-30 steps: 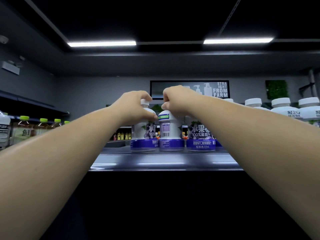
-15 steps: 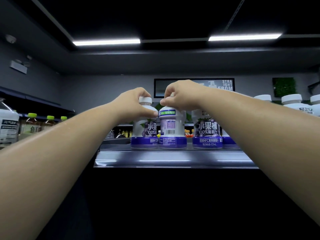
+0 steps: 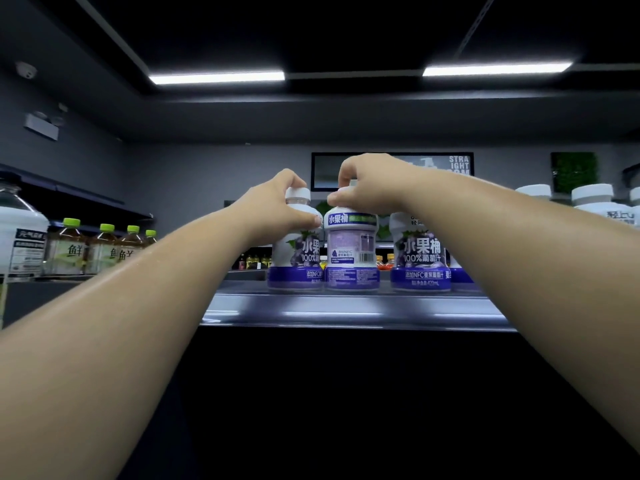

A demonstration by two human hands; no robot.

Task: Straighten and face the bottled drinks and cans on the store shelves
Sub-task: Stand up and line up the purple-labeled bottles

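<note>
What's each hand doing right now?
Left hand: grips the left grape juice bottle.
Right hand: grips the top of the middle bottle, barcode facing out.

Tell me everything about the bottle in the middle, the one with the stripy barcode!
The middle bottle is squat white plastic with a purple band round its base. It stands upright at the front of the shelf, back label and barcode facing out. The right hand grips its top, mostly hiding the cap. The left bottle stands close beside it.

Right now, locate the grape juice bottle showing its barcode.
Head view, shelf centre: the barcode bottle stands between the left bottle, in the left hand, and a front-facing bottle, right hand gripping its cap.
</note>
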